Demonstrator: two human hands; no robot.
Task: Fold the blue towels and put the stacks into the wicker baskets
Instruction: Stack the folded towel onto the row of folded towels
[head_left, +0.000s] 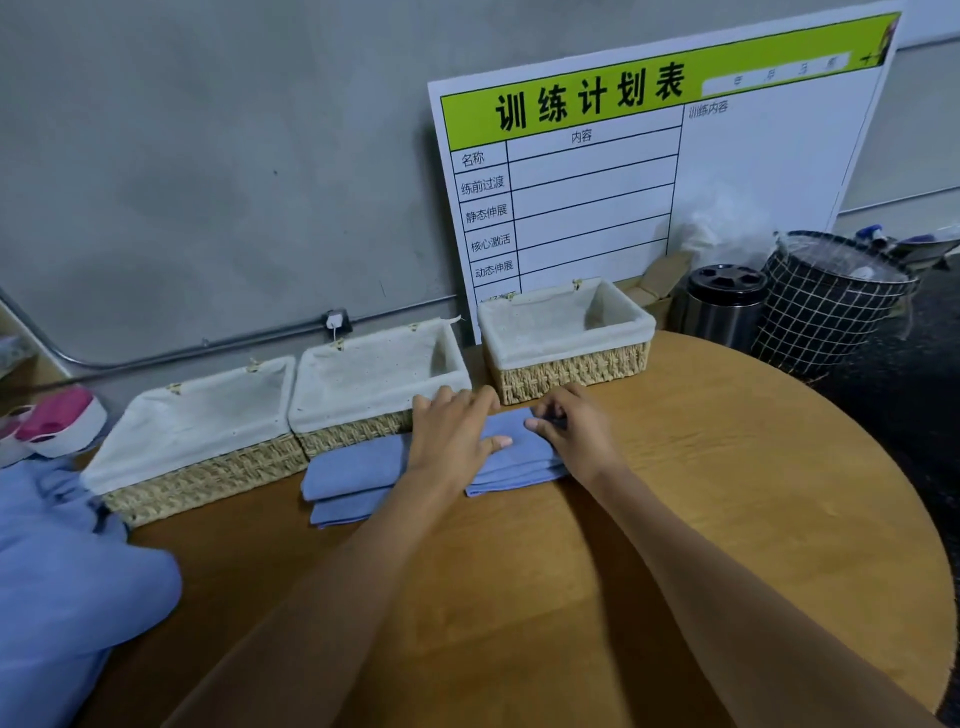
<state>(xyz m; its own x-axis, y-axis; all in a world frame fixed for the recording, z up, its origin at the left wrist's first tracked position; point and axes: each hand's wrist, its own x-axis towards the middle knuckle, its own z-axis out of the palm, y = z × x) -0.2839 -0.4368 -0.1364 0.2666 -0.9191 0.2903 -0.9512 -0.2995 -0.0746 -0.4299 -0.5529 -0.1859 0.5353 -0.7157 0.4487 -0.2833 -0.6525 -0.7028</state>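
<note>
A folded blue towel lies on the round wooden table, partly on top of a second folded blue towel to its left. My left hand rests flat on the upper towel with fingers straight. My right hand pinches that towel's far right edge. Three cloth-lined wicker baskets stand behind in a row: left basket, middle basket, right basket. All three look empty inside. A heap of unfolded blue towels sits at the table's left edge.
A white and green planning board leans on the grey wall behind the right basket. A steel canister and a black grid-pattern bin stand at the back right. A pink and white object lies at the left.
</note>
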